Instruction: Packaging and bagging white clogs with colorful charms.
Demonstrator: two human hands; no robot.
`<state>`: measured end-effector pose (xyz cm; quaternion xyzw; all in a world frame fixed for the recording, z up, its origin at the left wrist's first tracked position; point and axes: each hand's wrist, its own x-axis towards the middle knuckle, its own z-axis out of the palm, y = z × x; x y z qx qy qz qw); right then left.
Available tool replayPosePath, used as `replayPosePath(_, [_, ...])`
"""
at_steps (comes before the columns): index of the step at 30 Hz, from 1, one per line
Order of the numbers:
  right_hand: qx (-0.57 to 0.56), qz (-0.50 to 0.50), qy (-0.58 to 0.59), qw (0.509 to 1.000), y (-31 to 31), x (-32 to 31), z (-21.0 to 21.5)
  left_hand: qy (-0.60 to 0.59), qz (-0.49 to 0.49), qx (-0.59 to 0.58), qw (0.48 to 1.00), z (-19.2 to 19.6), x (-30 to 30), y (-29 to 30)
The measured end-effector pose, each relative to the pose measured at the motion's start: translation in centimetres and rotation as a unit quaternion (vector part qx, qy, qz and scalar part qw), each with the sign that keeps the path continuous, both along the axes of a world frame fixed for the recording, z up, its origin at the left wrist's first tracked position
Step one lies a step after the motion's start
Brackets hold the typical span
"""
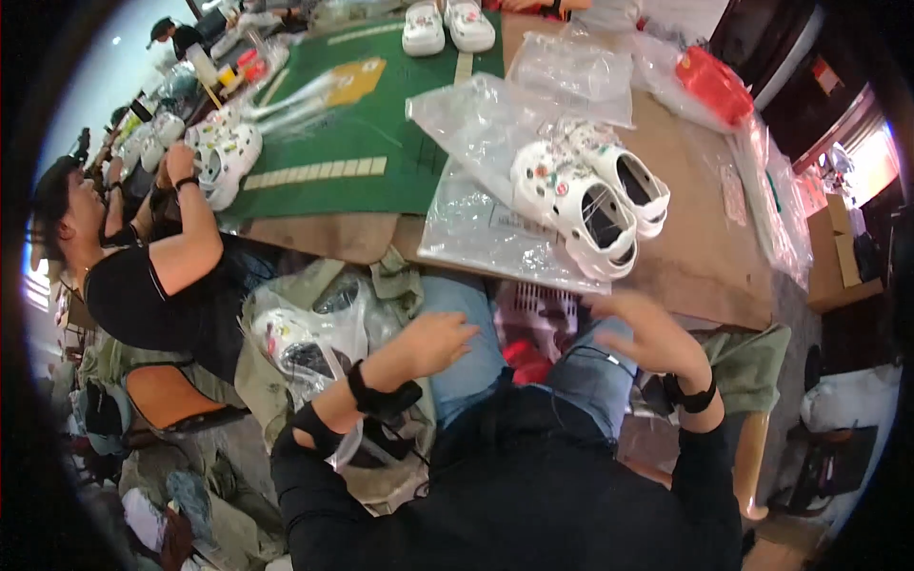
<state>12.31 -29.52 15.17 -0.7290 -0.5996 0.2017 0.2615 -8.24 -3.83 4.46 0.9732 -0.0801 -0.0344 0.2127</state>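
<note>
My left hand (440, 343) hovers over my left thigh, its fingers loosely stretched out and holding nothing. My right hand (649, 328) is above my right knee, near the table edge, with its fingers apart and nothing in them. In front of it, a pair of white clogs (550, 186) with small colourful charms stands on a flat clear plastic bag (466, 224). Between my knees, below the table edge, a pink slotted basket (538, 309) shows in part, with something red in it. Left of my left forearm, a bagged white clog (286, 333) lies in an open green sack (249, 381).
A green mat (381, 124) covers the table's left part; another white pair (447, 27) stands at its far edge. More clear bags (571, 71) and a red package (714, 86) lie at the right. At left, a co-worker (143, 276) handles white clogs (227, 157).
</note>
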Motion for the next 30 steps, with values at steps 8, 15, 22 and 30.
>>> replayPosePath(8, [-0.270, 0.014, -0.032, 0.962, -3.9, -2.3, -6.9, 0.084, 0.072, -0.057, 0.992, -1.0, -5.0, 1.2])
replayPosePath(15, [-0.120, 0.084, -0.018, 0.989, -1.3, -2.2, -8.2, 0.141, 0.172, 0.139, 0.965, 0.4, -7.1, 0.3])
replayPosePath(22, [-0.215, 0.130, -0.006, 0.968, 0.1, -2.5, -8.4, 0.198, 0.285, 0.091, 0.934, 0.5, -13.0, -1.1])
replayPosePath(30, [-0.206, 0.139, 0.014, 0.969, 2.0, -1.9, -10.1, 0.349, 0.334, -0.005, 0.875, -2.9, -10.2, -6.2])
